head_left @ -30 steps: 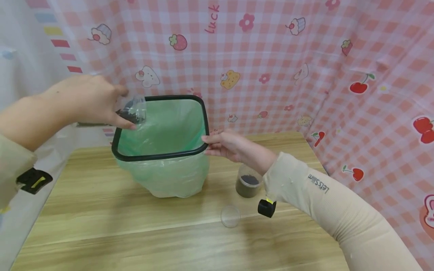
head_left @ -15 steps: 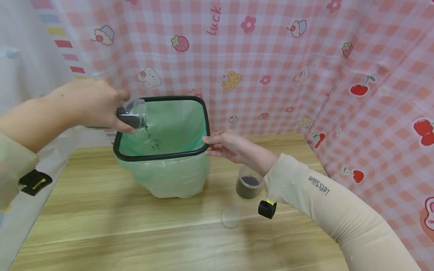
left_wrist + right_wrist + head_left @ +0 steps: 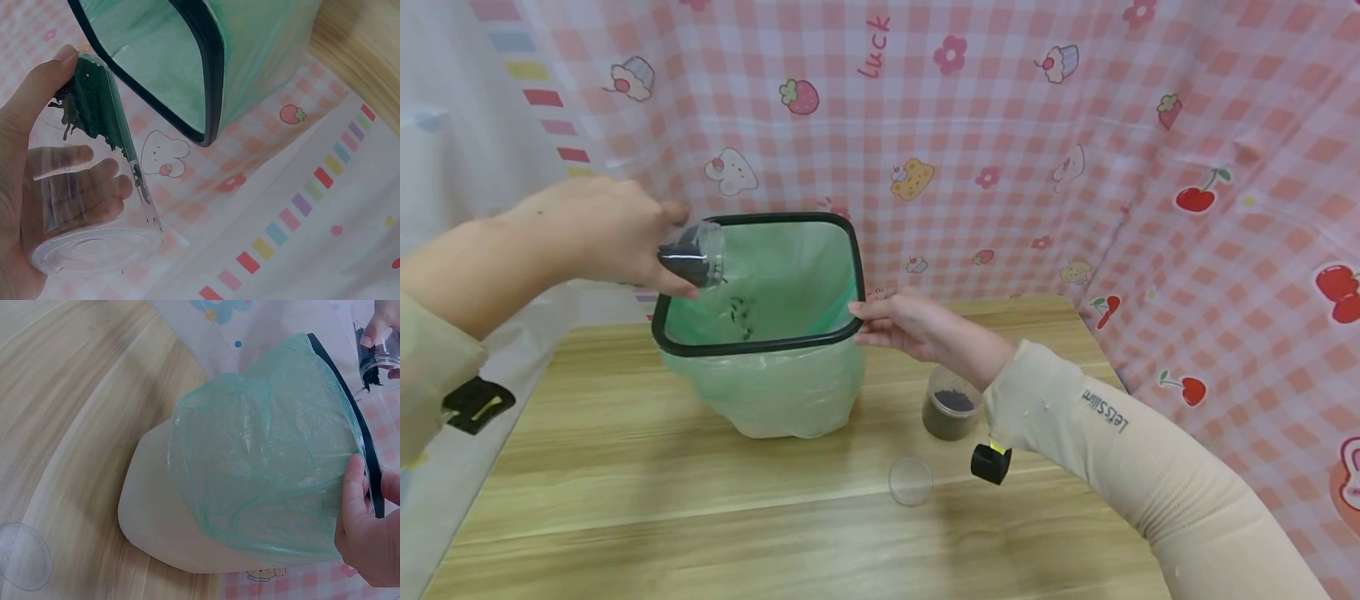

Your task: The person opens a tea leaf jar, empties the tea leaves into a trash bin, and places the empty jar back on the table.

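Note:
My left hand (image 3: 598, 229) grips a clear plastic jar (image 3: 713, 250), tipped on its side with its mouth over the left part of the bin. Dark shreds (image 3: 97, 106) lie along the jar's lower wall in the left wrist view, and some are dropping from its mouth. Below, black bits (image 3: 741, 317) show against the green bag (image 3: 767, 387) lining the bin. My right hand (image 3: 898, 323) pinches the bin's black rim (image 3: 760, 345) at its right side, thumb on top. In the right wrist view, the pale bin body (image 3: 162, 519) shows under the bag.
Right of the bin stands a clear tub (image 3: 947, 419) of dark grains, partly behind my right wrist. A round clear lid (image 3: 911, 481) lies flat in front of it on the wooden table (image 3: 737, 517). Checked pink cloth (image 3: 970, 108) hangs behind and at the right.
The jar has tipped further, its mouth dropping slightly. Dark shreds now fall into the bag, where none showed a second ago. My right hand keeps its hold on the rim.

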A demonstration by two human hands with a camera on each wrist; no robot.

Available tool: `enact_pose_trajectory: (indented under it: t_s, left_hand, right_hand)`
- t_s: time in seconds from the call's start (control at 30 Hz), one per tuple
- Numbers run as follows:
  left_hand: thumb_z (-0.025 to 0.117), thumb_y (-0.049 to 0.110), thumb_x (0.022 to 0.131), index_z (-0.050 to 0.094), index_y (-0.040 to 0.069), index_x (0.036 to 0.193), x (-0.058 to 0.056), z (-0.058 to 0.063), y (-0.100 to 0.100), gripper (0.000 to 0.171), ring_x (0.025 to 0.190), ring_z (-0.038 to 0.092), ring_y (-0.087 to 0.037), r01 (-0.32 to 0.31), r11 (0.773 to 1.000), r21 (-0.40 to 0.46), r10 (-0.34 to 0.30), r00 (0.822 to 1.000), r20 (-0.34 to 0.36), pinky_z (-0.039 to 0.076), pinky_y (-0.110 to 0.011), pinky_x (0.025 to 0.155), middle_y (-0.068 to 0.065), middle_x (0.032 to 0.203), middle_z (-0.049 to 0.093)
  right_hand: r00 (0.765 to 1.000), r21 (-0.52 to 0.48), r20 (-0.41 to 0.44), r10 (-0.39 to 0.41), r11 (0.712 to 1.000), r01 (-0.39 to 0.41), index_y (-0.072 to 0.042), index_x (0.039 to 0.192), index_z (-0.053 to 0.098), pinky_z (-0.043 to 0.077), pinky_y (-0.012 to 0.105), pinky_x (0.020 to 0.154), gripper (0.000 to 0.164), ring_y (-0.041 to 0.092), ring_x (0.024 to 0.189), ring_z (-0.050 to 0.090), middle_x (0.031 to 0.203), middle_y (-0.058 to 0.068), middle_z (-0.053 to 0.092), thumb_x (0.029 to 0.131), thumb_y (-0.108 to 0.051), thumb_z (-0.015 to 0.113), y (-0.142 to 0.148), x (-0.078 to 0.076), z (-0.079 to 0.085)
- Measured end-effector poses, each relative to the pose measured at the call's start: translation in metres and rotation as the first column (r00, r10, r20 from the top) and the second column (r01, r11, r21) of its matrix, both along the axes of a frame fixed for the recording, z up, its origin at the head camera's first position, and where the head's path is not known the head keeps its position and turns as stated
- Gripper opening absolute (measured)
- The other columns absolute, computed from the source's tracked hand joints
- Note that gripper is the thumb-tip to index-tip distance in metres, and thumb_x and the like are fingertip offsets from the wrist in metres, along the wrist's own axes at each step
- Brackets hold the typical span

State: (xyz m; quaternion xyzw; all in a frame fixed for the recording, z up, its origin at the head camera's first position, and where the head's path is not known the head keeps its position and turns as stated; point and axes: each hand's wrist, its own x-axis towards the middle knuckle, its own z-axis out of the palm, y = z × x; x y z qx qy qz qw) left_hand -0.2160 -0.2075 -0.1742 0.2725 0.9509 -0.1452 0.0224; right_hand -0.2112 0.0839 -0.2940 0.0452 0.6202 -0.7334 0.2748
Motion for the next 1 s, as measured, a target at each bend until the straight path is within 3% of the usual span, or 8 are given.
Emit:
enact_pose_trajectory:
  t_s: [0.23, 0.57, 1.0]
  left_hand:
    - [0.067, 0.071, 0.064, 0.057, 0.004, 0.102, 0.000, 0.000, 0.000, 0.077, 0.053, 0.045, -0.015, 0.023, 1.000, 0.004, -0.023, 1.000, -0.014, 0.034, -0.029, 0.046, 0.002, 0.060, 0.050]
    - [0.071, 0.066, 0.063, 0.058, 0.003, 0.100, -0.001, -0.007, -0.001, 0.074, 0.056, 0.049, -0.015, 0.067, 0.998, -0.015, -0.068, 0.997, -0.030, 0.041, -0.031, 0.048, 0.000, 0.067, 0.052]
    - [0.072, 0.066, 0.060, 0.058, 0.009, 0.086, 0.002, -0.017, 0.000, 0.065, 0.054, 0.047, -0.016, 0.068, 0.996, -0.057, -0.069, 0.997, -0.021, 0.040, -0.032, 0.047, 0.000, 0.062, 0.049]
  right_hand:
    - [1.000, -0.004, 0.001, -0.004, 1.000, 0.004, 0.000, 0.086, 0.054, 0.054, 0.025, 0.072, 0.006, 0.013, 0.065, 0.056, 0.075, 0.007, 0.055, 0.092, -0.002, 0.055, 0.000, -0.001, -0.001]
    - [1.000, 0.006, 0.002, -0.009, 1.000, 0.009, 0.000, 0.090, 0.051, 0.054, 0.025, 0.072, 0.005, 0.013, 0.066, 0.055, 0.076, 0.007, 0.055, 0.092, -0.002, 0.055, 0.000, 0.000, -0.001]
    - [1.000, 0.002, 0.001, -0.013, 1.000, 0.013, 0.001, 0.087, 0.055, 0.054, 0.024, 0.071, 0.006, 0.013, 0.065, 0.056, 0.075, 0.007, 0.055, 0.092, -0.003, 0.056, 0.000, 0.001, 0.000]
